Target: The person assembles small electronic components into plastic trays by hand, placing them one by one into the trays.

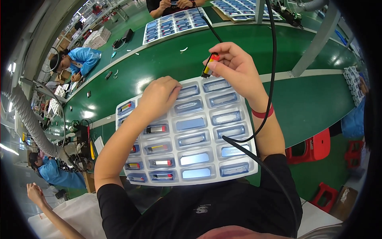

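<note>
A white plastic tray (170, 133) with rows of pockets lies tilted in front of me. Blue-tinted casings sit in its pockets. On the tray's left side, several casings hold small red, yellow and black parts (156, 128). Above the far right corner, my right hand (236, 69) pinches a small battery-like part (210, 63), black with a red and yellow wrap and fine prongs at its lower end. My left hand (159, 97) is over the far left pockets, its fingers curled together; whatever they hold is hidden. A pale blue bar-shaped casing (190, 124) lies in a middle pocket.
A black cable (273, 51) hangs down past my right forearm and across the tray's right side. Beyond the green bench (167, 59) stands another filled tray (175, 26), with a person's hands behind it. Co-workers in blue sit at left. A red stool (314, 147) stands right.
</note>
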{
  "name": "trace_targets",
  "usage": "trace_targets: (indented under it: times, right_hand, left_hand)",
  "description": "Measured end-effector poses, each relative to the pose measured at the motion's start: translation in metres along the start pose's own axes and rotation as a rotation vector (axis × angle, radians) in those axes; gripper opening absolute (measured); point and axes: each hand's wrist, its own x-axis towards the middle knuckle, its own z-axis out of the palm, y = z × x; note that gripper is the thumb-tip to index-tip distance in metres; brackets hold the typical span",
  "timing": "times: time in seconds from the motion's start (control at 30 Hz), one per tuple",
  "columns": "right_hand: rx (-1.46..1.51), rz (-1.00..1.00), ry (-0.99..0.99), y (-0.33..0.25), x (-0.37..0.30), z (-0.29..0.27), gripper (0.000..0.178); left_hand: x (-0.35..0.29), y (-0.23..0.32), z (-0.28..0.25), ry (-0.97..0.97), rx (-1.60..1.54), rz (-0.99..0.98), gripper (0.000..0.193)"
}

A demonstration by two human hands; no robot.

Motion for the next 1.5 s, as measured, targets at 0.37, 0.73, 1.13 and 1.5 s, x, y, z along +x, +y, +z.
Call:
trace_targets:
  times: [0.37,0.73,1.13,1.5]
  right_hand:
    - [0.054,0.046,-0.006,0.004,-0.003,-0.007,0.029]
    - [-0.015,0.051,0.022,0.003,-0.009,-0.001,0.021]
    - [-0.056,-0.036,0.052,0.004,-0.012,0.012,0.023]
    - [-0.219,-0.045,0.052,0.006,-0.015,0.016,0.023]
  left_hand:
    - [0.000,0.001,0.006,0.019,0.064,0.029,0.009]
    - [0.010,0.020,0.000,0.136,-0.573,-0.264,0.018]
    - [0.004,0.030,-0.012,-0.060,-1.863,-0.659,0.029]
    - [0.001,0.041,-0.015,-0.029,-1.846,-0.406,0.052]
